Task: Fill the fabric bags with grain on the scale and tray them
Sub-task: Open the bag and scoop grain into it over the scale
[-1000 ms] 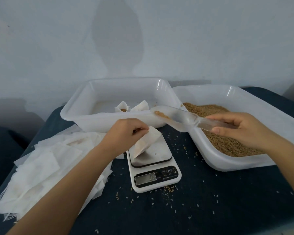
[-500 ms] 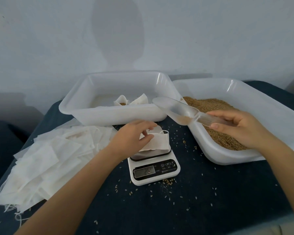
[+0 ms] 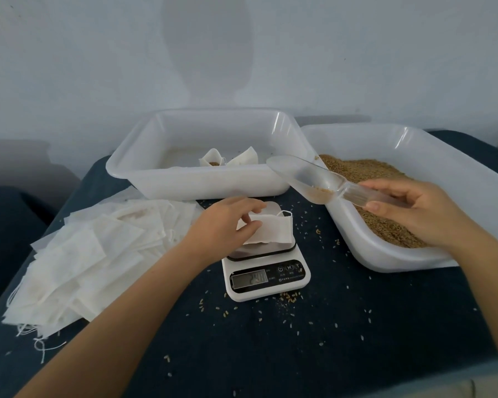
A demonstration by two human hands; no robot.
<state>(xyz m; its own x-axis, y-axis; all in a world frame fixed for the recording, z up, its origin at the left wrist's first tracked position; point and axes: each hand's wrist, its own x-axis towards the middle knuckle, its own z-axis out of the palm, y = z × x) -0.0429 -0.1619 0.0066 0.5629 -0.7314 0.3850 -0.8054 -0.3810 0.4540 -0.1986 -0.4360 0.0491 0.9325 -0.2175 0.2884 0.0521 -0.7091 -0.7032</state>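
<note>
The left hand (image 3: 227, 222) holds a bag (image 3: 266, 229) on the platform of the scale (image 3: 266, 271). Thumb and fingers (image 3: 250, 225) pinch the bag's near edge, most likely to keep the limp fabric in place on the platform for filling. The bag is thin, white and rectangular, with a drawstring loop at its right end; it lies nearly flat, so it appears to hold little or no grain. The scale display is lit, but its reading is too blurred to make out.

The right hand (image 3: 414, 214) grips the handle of a clear plastic scoop (image 3: 305, 179), fingers curled round it. The scoop is tipped mouth-up over the rim of the grain tub (image 3: 408, 259), so the small remaining charge of grain sits at the handle end and cannot spill. The grain (image 3: 385, 179) is brown, fine and loose.

The tray (image 3: 202, 182), translucent white plastic with rounded corners, stands behind the scale and holds two filled bags (image 3: 227, 160). A pile of empty bags (image 3: 78, 254) lies to the left within reach of the left hand. Stray kernels are scattered over the dark cloth of the tabletop (image 3: 357, 340).
</note>
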